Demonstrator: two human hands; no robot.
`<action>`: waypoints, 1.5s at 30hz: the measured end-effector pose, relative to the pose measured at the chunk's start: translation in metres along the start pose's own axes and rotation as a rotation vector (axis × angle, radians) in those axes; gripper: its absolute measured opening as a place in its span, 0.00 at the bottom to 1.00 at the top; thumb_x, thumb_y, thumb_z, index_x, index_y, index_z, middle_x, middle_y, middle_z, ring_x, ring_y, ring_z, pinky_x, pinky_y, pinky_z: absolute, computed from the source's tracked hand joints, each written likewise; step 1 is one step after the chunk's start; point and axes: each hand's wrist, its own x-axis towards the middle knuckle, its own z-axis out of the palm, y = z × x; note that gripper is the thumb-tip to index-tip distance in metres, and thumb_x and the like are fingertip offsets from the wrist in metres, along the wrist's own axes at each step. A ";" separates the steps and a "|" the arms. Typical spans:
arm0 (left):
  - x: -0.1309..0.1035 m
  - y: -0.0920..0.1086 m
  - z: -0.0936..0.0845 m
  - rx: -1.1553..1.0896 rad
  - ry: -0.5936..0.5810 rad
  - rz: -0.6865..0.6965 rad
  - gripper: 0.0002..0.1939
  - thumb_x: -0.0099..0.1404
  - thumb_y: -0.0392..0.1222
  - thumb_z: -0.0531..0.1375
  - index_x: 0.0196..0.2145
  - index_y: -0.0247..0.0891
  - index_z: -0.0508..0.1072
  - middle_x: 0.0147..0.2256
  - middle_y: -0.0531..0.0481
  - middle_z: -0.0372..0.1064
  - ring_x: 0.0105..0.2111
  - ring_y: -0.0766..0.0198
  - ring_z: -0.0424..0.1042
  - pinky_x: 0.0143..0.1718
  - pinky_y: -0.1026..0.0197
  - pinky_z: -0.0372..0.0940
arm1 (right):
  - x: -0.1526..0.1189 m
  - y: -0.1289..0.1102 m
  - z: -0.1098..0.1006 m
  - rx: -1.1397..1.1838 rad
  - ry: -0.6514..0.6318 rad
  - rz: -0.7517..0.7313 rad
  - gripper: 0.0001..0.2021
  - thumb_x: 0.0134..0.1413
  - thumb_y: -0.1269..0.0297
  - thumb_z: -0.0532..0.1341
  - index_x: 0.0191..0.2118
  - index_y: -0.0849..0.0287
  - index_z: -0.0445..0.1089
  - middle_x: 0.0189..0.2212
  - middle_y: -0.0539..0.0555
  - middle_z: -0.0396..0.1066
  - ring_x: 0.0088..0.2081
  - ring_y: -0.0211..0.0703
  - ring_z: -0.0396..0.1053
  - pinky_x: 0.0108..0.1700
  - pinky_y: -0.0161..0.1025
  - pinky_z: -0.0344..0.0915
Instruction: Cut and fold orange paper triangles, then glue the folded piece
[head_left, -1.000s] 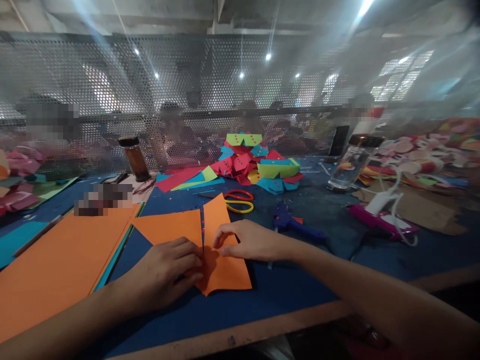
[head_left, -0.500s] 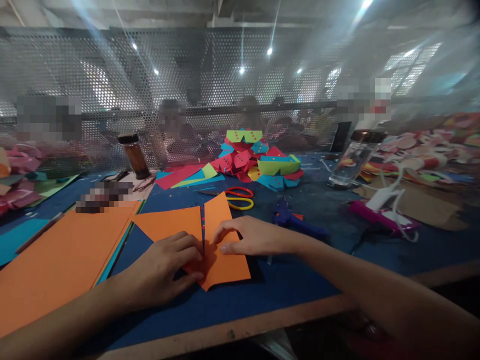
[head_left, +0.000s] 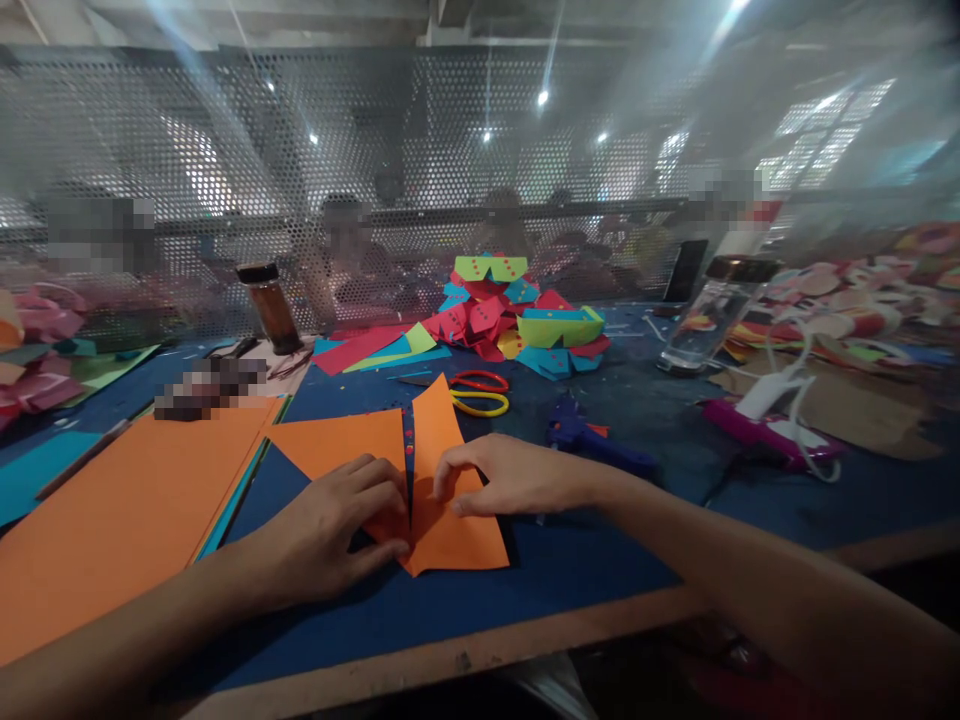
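Bright orange paper (head_left: 442,535) lies on the blue tabletop before me, with a narrow gap running down between its left part (head_left: 337,440) and right part. Whether the two parts join at the bottom is hidden by my fingers. My left hand (head_left: 337,525) is curled over the left part, fingertips and thumb holding it along the gap. On the right part rests my right hand (head_left: 517,475), its thumb and forefinger apart and touching the surface. Small red dots show in the gap. Just behind the paper are scissors (head_left: 480,403) with red and yellow handles.
A blue glue gun (head_left: 592,440) and a purple-and-white one (head_left: 772,430) lie to the right. Orange sheets (head_left: 150,500) are stacked at left. Coloured paper shapes (head_left: 487,310) are heaped behind. A dark bottle (head_left: 271,312) and a clear bottle (head_left: 697,315) stand near the mesh partition (head_left: 420,130).
The right part of the orange paper has shifted slightly to the right with my right hand, and the gap looks a little wider. My left hand has stayed nearly in place.
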 end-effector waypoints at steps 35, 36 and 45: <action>0.003 0.003 -0.002 -0.009 -0.013 0.000 0.06 0.64 0.42 0.63 0.36 0.40 0.70 0.41 0.46 0.68 0.41 0.57 0.67 0.40 0.55 0.65 | -0.004 0.001 -0.005 0.043 -0.075 -0.069 0.09 0.51 0.68 0.63 0.41 0.56 0.74 0.43 0.49 0.76 0.46 0.45 0.71 0.46 0.36 0.60; 0.003 0.003 -0.002 -0.005 -0.011 0.000 0.06 0.64 0.42 0.63 0.36 0.40 0.70 0.41 0.46 0.68 0.41 0.57 0.67 0.41 0.55 0.65 | -0.004 0.001 -0.005 0.042 -0.077 -0.064 0.09 0.51 0.69 0.63 0.40 0.56 0.74 0.42 0.49 0.76 0.46 0.45 0.71 0.45 0.36 0.60; 0.003 0.002 -0.001 0.003 -0.006 0.005 0.07 0.64 0.44 0.62 0.37 0.40 0.70 0.41 0.47 0.68 0.40 0.58 0.67 0.41 0.55 0.66 | -0.004 0.000 -0.006 0.055 -0.087 -0.060 0.09 0.50 0.70 0.63 0.39 0.56 0.75 0.42 0.49 0.76 0.45 0.45 0.71 0.45 0.37 0.61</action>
